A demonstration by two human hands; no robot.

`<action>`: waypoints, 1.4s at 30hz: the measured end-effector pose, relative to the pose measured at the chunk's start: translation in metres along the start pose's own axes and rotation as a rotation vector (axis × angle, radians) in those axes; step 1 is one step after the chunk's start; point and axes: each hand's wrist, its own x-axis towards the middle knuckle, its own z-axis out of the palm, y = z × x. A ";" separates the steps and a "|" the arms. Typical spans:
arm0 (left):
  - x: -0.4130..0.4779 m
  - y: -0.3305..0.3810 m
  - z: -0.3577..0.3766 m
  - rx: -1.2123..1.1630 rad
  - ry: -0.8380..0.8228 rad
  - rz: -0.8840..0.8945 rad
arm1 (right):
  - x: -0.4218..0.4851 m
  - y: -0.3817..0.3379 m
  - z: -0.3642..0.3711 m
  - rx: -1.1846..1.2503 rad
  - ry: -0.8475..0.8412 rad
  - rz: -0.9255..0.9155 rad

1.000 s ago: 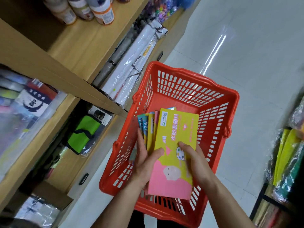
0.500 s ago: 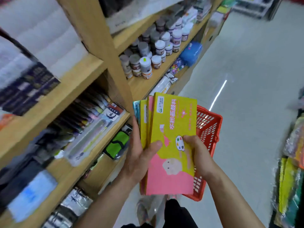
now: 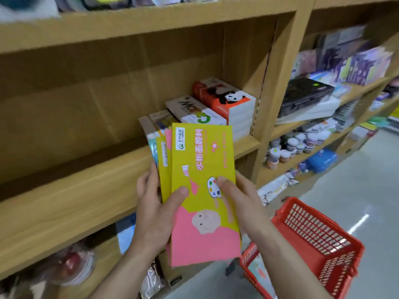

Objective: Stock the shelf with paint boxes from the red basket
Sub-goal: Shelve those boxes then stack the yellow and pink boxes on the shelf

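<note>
While both hands, left hand (image 3: 155, 210) and right hand (image 3: 241, 203), clamp the paint boxes (image 3: 203, 190) before the shelf (image 3: 86, 175), above the red basket (image 3: 319, 240), placement seems next: slide them beside the stacked boxes (image 3: 216, 108).

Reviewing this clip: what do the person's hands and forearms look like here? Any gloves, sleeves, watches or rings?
Both hands are bare: no gloves on the left hand or the right hand. Both forearms are uncovered as far as the frame's lower edge, so no sleeve shows. No watch, bracelet or ring is visible on either wrist or on the fingers in view. The visible thumbnails are short and unpainted.
</note>
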 end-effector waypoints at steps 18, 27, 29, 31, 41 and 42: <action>0.107 -0.069 -0.158 -0.127 0.152 -0.406 | 0.143 0.016 0.189 -0.663 -0.184 0.180; 0.009 -0.074 -0.156 -0.176 0.158 -0.349 | 0.059 0.034 0.156 -0.490 -0.211 0.043; 0.007 -0.077 -0.143 -0.163 0.206 -0.345 | 0.047 0.042 0.165 -0.586 -0.206 -0.025; 0.016 -0.079 -0.134 -0.141 0.219 -0.345 | 0.056 0.043 0.173 -0.608 -0.186 -0.074; 0.082 -0.078 -0.113 0.005 0.102 -0.344 | 0.054 0.069 0.136 -0.727 0.036 -0.197; 0.084 -0.078 -0.110 0.034 0.095 -0.346 | 0.052 0.073 0.132 -0.784 0.024 -0.219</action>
